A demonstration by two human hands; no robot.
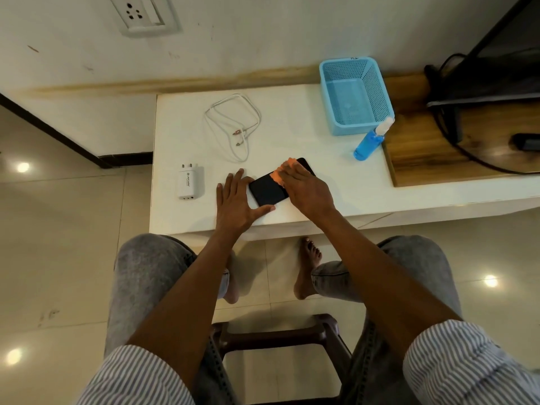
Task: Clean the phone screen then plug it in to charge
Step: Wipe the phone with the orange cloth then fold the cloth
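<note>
A black phone (267, 192) lies screen up near the front edge of the white table (336, 176). My right hand (306, 190) presses an orange cloth (283, 172) flat onto the phone's far half. My left hand (235, 200) lies flat on the table with fingers spread, its thumb and forefinger bracing the phone's near left corner. A white charger adapter (189, 181) lies to the left. A coiled white cable (233, 124) rests behind the phone. The wall socket (143, 13) sits high on the wall at the upper left.
A blue spray bottle (369, 140) stands at the right, next to an empty blue mesh basket (355, 95). A wooden board (438, 147) with black cords and a dark monitor base lies further right. My knees and a dark stool (274, 337) are below the table edge.
</note>
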